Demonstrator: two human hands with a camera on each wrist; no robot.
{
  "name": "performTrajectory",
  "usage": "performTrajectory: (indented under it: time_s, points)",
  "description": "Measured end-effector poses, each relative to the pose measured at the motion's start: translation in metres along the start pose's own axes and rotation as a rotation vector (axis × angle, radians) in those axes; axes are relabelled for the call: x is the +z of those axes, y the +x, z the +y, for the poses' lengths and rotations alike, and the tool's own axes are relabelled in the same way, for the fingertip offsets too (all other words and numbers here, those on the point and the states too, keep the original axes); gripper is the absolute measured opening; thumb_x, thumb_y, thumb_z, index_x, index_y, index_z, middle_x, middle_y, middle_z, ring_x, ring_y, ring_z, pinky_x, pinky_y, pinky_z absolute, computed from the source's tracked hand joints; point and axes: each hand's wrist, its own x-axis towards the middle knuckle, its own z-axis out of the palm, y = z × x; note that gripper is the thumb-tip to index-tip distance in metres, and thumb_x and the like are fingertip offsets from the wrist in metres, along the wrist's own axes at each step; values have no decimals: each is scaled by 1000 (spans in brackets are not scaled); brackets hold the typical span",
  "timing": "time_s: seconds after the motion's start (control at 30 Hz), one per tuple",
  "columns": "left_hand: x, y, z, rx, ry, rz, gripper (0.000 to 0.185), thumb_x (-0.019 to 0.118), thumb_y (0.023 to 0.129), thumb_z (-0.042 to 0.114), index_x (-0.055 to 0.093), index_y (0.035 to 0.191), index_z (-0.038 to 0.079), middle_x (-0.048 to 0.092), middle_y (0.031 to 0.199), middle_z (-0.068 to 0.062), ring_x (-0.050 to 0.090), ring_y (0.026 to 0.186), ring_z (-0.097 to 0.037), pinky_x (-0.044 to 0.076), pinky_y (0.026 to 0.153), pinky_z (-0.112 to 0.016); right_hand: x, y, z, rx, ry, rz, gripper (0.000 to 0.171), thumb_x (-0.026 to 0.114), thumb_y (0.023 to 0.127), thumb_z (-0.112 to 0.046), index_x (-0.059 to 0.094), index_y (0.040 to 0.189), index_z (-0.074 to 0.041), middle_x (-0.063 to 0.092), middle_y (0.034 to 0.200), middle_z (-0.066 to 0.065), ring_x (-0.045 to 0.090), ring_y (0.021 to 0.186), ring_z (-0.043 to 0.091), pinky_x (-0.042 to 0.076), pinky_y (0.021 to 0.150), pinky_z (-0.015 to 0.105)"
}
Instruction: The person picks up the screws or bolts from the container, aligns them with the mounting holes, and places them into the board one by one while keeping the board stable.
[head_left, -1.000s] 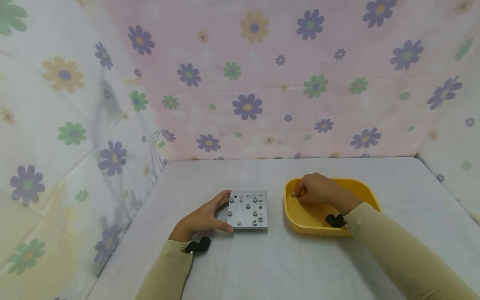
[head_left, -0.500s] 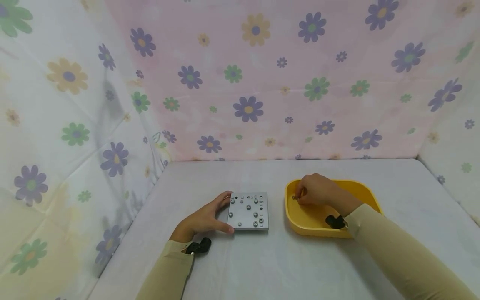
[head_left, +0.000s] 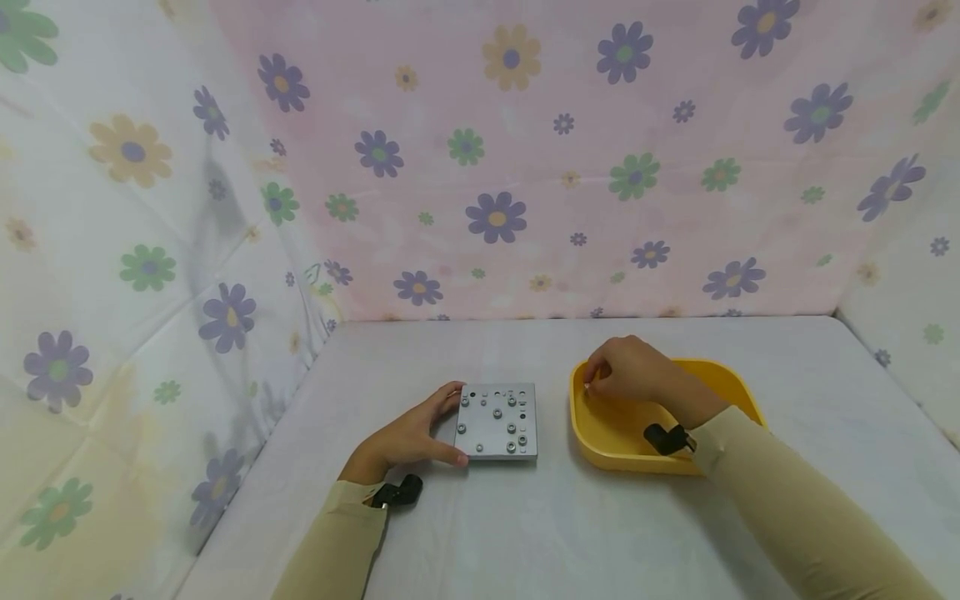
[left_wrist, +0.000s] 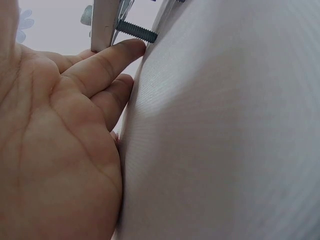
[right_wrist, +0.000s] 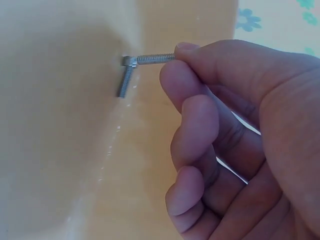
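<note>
A square silver metal plate (head_left: 483,425) with several socket-head screws and holes lies on the table in the head view. My left hand (head_left: 408,433) holds it by the left side, thumb at the near corner and fingers at the far corner. In the left wrist view a threaded screw shank (left_wrist: 137,31) sticks out from the plate's underside, beside a fingertip. Inside the yellow tray, my right hand (head_left: 630,371) pinches a metal screw (right_wrist: 156,58) between thumb and index finger. The far end of this screw meets a second screw (right_wrist: 124,82) in the tray.
The yellow tray (head_left: 637,464) stands right of the plate, its raised rim around my right hand. White cloth covers the table (head_left: 480,533). Flowered curtains (head_left: 555,250) hang behind and at both sides.
My right hand has shifted slightly up and left within the tray, toward its far left corner. The left hand and the plate stay in place.
</note>
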Motion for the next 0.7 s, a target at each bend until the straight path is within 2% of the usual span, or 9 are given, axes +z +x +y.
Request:
performTrajectory:
  time_s: [0.13,0.33,0.53,0.7]
  points:
    - [0,1,-3,27,-31,-11,112,98,69,29,30,158,30,42,162,10,19,159,-17,-2,128,-59,-1,-3,-2,2,35,12,10,79,91,-25,81,100,-23,74,88,-7,61,82,16,53,75,31]
    - [1,2,-8,52,-40,-18,110,98,68,28,32,156,32,43,161,12,20,158,-15,-1,128,-59,-6,-8,-5,-54,105,56,12,77,92,-22,81,103,-19,78,87,-1,65,78,15,54,72,33]
    - [2,2,-9,48,-25,-10,111,98,68,30,32,156,33,43,161,13,21,158,-15,0,128,-59,-5,-12,-7,-67,177,70,10,78,92,-25,81,102,-22,78,89,3,64,76,17,53,69,34]
    - [3,2,-11,39,-2,1,111,98,68,32,31,157,33,43,162,12,20,159,-16,0,128,-59,-7,-17,-9,-73,197,119,12,79,92,-27,81,103,-24,76,90,-4,63,81,19,53,71,34]
